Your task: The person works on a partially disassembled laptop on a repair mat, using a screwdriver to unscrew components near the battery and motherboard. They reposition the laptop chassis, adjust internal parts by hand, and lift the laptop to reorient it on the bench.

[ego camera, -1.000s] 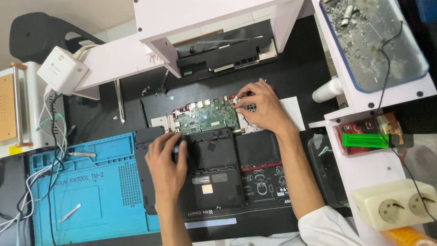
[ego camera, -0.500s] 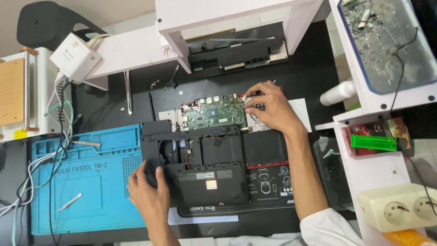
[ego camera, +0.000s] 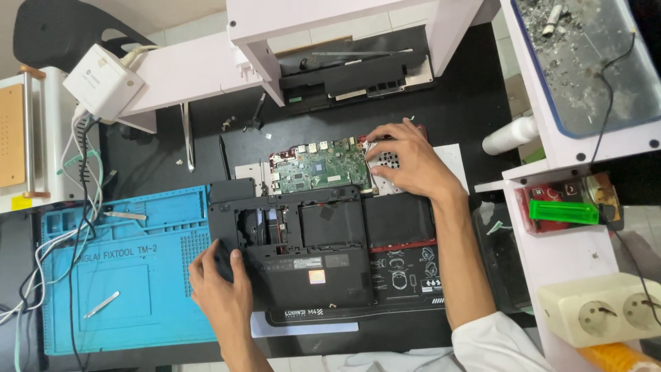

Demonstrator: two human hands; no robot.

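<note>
at the black table's (ego camera: 172,148) middle the opened black plastic laptop shell (ego camera: 303,255) holds a green circuit board (ego camera: 318,167), the left hand (ego camera: 220,286) clamped on its left edge, the right hand (ego camera: 406,162) spread flat beside the board.

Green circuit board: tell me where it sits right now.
In the head view, the green circuit board lies at centre, above the black plastic laptop base, immediately left of the right hand.

Circuit board (ego camera: 320,167) behind laptop base (ego camera: 303,255)
</note>
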